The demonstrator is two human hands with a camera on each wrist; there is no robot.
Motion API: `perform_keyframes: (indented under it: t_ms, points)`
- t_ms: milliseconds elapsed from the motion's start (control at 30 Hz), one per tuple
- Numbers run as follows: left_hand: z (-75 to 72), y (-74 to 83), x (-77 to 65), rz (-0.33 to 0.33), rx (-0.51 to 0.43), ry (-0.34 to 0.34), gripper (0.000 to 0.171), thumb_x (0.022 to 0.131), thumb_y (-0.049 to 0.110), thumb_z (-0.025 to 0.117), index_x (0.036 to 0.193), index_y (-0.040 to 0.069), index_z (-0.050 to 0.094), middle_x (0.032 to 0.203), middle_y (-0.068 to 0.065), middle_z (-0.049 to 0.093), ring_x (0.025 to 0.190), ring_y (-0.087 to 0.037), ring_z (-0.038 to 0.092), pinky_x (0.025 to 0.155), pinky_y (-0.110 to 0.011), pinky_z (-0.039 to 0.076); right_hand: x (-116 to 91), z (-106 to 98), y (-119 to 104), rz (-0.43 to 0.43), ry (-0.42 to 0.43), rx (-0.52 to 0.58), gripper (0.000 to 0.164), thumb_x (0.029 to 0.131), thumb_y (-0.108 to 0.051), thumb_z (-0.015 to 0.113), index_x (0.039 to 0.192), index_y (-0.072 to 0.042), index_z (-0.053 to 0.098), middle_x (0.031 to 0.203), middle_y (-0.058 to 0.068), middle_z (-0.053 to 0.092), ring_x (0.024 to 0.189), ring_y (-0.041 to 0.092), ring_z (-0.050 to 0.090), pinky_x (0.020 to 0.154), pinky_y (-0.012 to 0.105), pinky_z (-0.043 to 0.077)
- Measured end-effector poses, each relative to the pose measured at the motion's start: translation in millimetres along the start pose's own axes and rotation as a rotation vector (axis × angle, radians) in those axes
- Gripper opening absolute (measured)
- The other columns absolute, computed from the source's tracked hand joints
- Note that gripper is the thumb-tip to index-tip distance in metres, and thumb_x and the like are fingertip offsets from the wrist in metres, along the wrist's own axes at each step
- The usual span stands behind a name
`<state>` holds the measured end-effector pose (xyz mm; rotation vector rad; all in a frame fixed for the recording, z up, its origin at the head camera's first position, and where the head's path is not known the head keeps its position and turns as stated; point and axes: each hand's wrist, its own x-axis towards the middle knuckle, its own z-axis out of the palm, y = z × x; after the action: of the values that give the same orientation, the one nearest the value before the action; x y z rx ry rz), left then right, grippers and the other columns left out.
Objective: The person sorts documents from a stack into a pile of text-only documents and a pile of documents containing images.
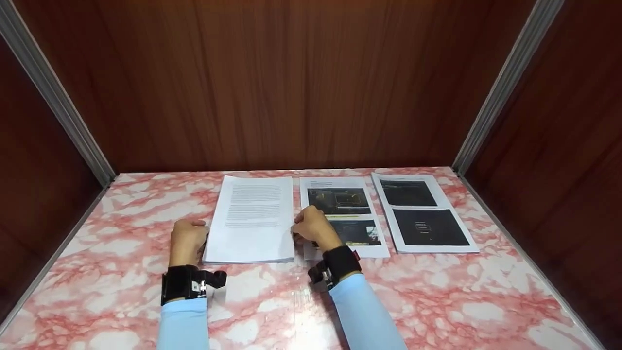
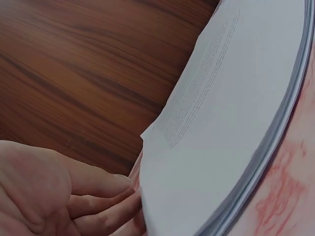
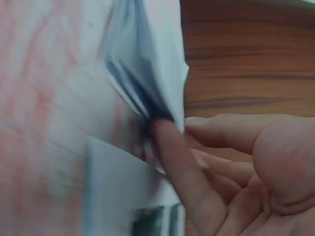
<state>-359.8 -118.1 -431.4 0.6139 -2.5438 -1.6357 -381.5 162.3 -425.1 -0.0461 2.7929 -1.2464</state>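
Note:
A thick stack of printed paper [image 1: 252, 243] lies left of the middle of the table, a block of text on its top sheet. My left hand [image 1: 187, 238] grips its left edge; in the left wrist view the thumb and bent fingers [image 2: 106, 216] meet at the paper's side. At the right edge, my right hand [image 1: 313, 226] holds the stack between thumb and fingers. One finger [image 3: 179, 162] reaches under the sheets in the right wrist view, where their edges fan apart slightly.
Beside the stack, partly beneath my right forearm, lies a printed sheet [image 1: 340, 183] with dark pictures. Farther right is another pile of pages [image 1: 420, 207] with two dark pictures. The red-and-white marbled table [image 1: 131, 233] meets brown wood-grain panels [image 1: 311, 97] at the back and sides.

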Motion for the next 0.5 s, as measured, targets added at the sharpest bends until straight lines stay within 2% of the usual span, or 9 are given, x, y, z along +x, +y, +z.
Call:
perform_keyframes:
  t_ms: [100,167,333,500]
  points:
    - [-3.2,2.6,-2.3,0.005,0.04,-0.003,0.042,0.078,0.012,0.051,0.118,0.002,0.058,0.116,-0.02,0.058,0.09,-0.029,0.056,0.065,-0.032,0.049,-4.7,-5.2,-6.0,0.022,-0.001,-0.146,0.006,0.076,-0.011,0.066,0.072,-0.006,0.064,0.064,0.004,0.062,0.052,0.014,0.06,0.044,0.026,0.044]
    - [-4.9,3.8,-3.2,0.036,0.098,-0.003,0.04,0.077,0.012,0.051,0.115,0.002,0.06,0.114,-0.021,0.06,0.091,-0.029,0.057,0.067,-0.032,0.048,-7.2,-6.5,-9.3,0.028,-0.026,-0.206,0.008,0.074,-0.011,0.066,0.067,-0.008,0.064,0.06,0.001,0.06,0.049,0.012,0.054,0.043,0.025,0.04]
    - [-5.1,5.4,-4.7,0.109,0.222,0.002,0.034,0.074,0.011,0.051,0.102,0.003,0.069,0.108,-0.021,0.064,0.088,-0.03,0.058,0.063,-0.031,0.045,-12.3,-4.7,-14.3,-0.006,-0.067,-0.275,0.011,0.071,-0.011,0.066,0.06,-0.009,0.064,0.053,-0.001,0.059,0.046,0.012,0.055,0.042,0.024,0.04]
    - [-4.5,6.2,-5.1,0.106,0.271,-0.017,0.037,0.074,0.011,0.054,0.106,0.005,0.069,0.113,-0.021,0.064,0.094,-0.035,0.06,0.065,-0.033,0.045,-14.8,-1.7,-15.7,-0.004,-0.064,-0.282,0.012,0.073,-0.011,0.064,0.062,-0.009,0.063,0.057,0.004,0.065,0.051,0.016,0.064,0.043,0.024,0.044]
